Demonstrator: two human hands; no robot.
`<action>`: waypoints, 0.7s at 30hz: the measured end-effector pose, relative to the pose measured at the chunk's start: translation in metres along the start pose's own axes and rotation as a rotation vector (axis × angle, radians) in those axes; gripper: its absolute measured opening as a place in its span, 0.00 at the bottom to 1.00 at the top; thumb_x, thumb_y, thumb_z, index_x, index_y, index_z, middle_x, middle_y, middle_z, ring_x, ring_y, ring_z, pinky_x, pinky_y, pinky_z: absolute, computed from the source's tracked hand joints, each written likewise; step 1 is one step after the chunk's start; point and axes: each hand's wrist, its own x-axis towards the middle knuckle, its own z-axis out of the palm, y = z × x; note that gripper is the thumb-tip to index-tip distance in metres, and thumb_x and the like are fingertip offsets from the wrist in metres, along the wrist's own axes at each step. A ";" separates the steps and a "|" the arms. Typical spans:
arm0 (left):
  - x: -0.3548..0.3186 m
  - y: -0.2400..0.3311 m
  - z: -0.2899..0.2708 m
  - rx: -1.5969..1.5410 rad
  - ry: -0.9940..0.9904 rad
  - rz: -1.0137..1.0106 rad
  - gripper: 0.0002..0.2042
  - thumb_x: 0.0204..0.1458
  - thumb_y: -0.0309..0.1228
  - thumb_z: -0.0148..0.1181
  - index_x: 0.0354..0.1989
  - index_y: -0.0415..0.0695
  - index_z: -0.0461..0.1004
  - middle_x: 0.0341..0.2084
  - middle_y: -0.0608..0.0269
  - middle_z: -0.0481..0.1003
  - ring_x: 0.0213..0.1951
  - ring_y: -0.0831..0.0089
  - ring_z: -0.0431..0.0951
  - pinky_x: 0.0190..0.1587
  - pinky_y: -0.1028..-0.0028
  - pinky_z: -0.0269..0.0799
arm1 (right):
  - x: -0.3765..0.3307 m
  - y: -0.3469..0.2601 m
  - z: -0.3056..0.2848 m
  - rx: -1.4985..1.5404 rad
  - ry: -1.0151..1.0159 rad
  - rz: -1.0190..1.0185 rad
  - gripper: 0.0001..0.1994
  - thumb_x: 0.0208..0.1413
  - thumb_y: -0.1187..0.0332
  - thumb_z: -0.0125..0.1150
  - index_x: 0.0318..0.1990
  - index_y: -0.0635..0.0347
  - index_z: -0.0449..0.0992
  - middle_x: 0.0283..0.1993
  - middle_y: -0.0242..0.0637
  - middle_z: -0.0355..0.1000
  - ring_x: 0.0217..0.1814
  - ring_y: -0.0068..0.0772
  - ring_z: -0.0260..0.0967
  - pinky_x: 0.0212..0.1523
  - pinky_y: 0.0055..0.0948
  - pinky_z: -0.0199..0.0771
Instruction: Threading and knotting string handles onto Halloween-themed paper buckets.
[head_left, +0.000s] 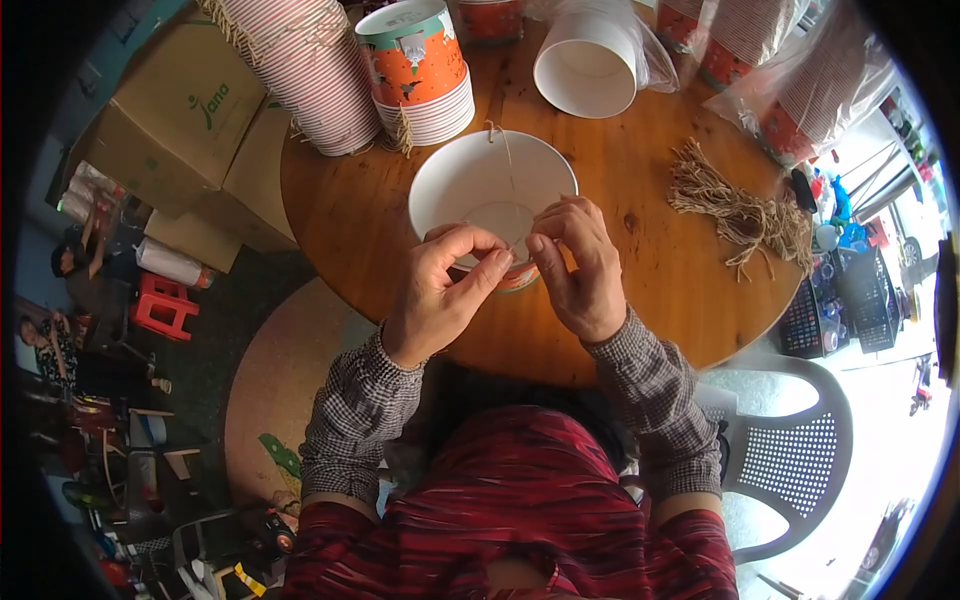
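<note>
The left hand and right hand meet at the near rim of the white paper bowl on the desk, fingers pinched on a thin twine string crossing the bowl. Best to keep the string taut and the bowl steady while working it at the rim.

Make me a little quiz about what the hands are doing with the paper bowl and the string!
1. True or false: both hands work at the near rim of the white paper bowl.
2. What runs across the bowl's inside: A) string B) spoon C) ribbon?
3. On which side of the round wooden table lies the pile of cut strings?

Key: 1 true; 2 A; 3 the person's right.
</note>
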 end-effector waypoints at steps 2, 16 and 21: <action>-0.001 0.000 0.000 -0.003 0.004 -0.008 0.04 0.53 0.26 0.59 0.32 0.37 0.75 0.29 0.61 0.77 0.35 0.72 0.75 0.37 0.75 0.71 | 0.000 -0.003 0.003 0.013 0.040 0.064 0.06 0.50 0.76 0.62 0.31 0.63 0.70 0.32 0.37 0.69 0.40 0.41 0.66 0.48 0.38 0.65; 0.000 -0.003 0.000 0.023 0.011 0.023 0.05 0.54 0.27 0.59 0.32 0.38 0.76 0.29 0.62 0.78 0.35 0.72 0.75 0.36 0.75 0.71 | -0.033 0.010 -0.019 0.231 0.057 0.189 0.18 0.53 0.57 0.64 0.47 0.60 0.76 0.48 0.37 0.74 0.60 0.40 0.66 0.65 0.44 0.53; -0.001 -0.002 -0.001 -0.012 0.019 0.007 0.05 0.55 0.27 0.59 0.32 0.38 0.76 0.29 0.62 0.78 0.35 0.74 0.75 0.36 0.76 0.72 | -0.035 0.011 -0.006 0.344 0.078 0.228 0.19 0.45 0.67 0.71 0.47 0.58 0.78 0.54 0.37 0.71 0.66 0.45 0.58 0.64 0.43 0.57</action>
